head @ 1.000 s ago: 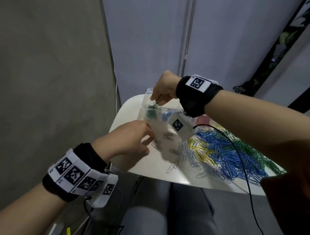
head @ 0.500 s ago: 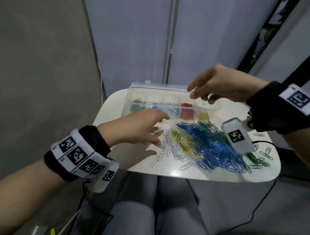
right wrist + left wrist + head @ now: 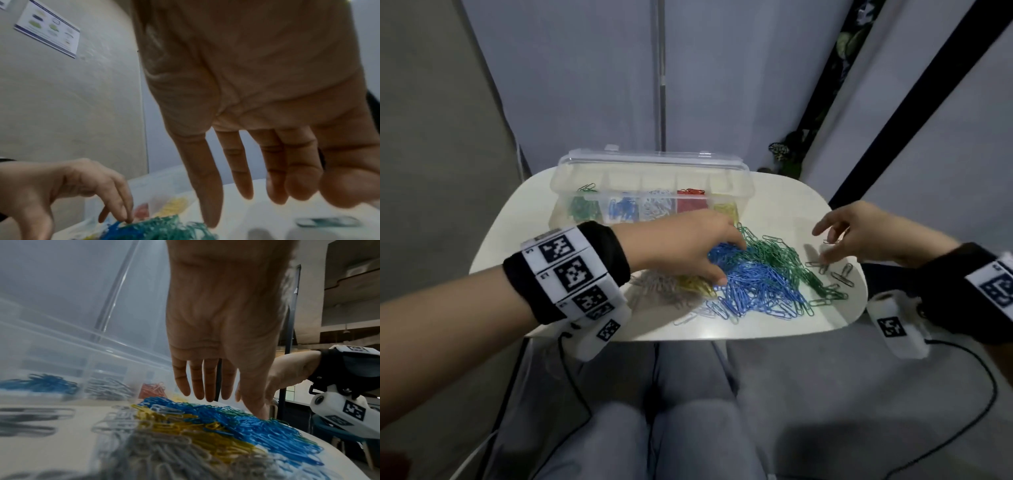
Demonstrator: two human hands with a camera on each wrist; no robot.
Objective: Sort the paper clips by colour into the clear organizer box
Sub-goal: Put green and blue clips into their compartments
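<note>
The clear organizer box point(image 3: 650, 192) stands open at the table's point(image 3: 784, 205) far edge; its compartments hold green, blue, white, red and yellow clips, left to right. My left hand point(image 3: 685, 246), fingers extended, touches the loose clip pile point(image 3: 756, 274). My right hand point(image 3: 859, 236) hovers released, holding nothing.

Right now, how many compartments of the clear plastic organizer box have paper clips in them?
5, in one row, left to right: green clips, blue clips, white clips, red clips, yellow clips. The left hand covers some of the box's front edge.
</note>
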